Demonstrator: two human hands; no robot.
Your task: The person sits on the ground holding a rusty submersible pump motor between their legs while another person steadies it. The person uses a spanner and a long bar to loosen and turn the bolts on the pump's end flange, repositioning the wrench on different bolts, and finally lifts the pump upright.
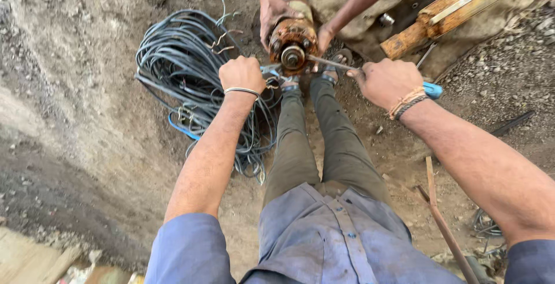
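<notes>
1. One left hand [241,74] is fisted, fingers curled together on something blue just beside the motor; what it grips is mostly hidden.
2. One right hand [386,82] has its fingers clamped on a blue-handled screwdriver [341,64], whose metal shaft runs from the fingers leftward to the motor's hub.
3. One rusty motor [292,40] stands on end between both fists, just beyond the fingertips, above the person's two sandalled feet.
4. One coil of grey cable [185,76] lies left of the left fingers.
5. Beyond the motor, two hands of a co-worker [272,12] steady its body.
6. One rusty pipe [451,12] lies far right.
</notes>
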